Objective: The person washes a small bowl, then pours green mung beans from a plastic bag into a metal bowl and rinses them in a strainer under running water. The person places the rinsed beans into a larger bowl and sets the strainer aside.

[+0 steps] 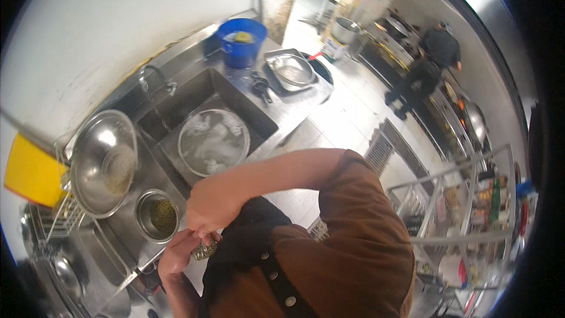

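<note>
My right hand (210,207) reaches across my body from the right, its fingers closed and pressed down against my left hand (175,252). Under the fingers of my left hand, close to my apron, shows a small rounded, shiny, coarse-textured thing that looks like a metal scourer (204,249). What my right fingers pinch is hidden. Just beyond both hands, a steel bowl (141,224) with green grainy bits (163,215) in it stands on the steel counter. A large dented steel bowl (103,162) leans behind it, tilted toward me.
Water runs from a faucet (156,79) into the sink (259,121), where a round tub of sudsy water (213,141) stands. A blue bucket (241,44), black tongs-like tool (261,87) and tray with strainer (292,72) are beyond. A co-worker (432,59) stands at the stoves; wire shelving (465,200) is right.
</note>
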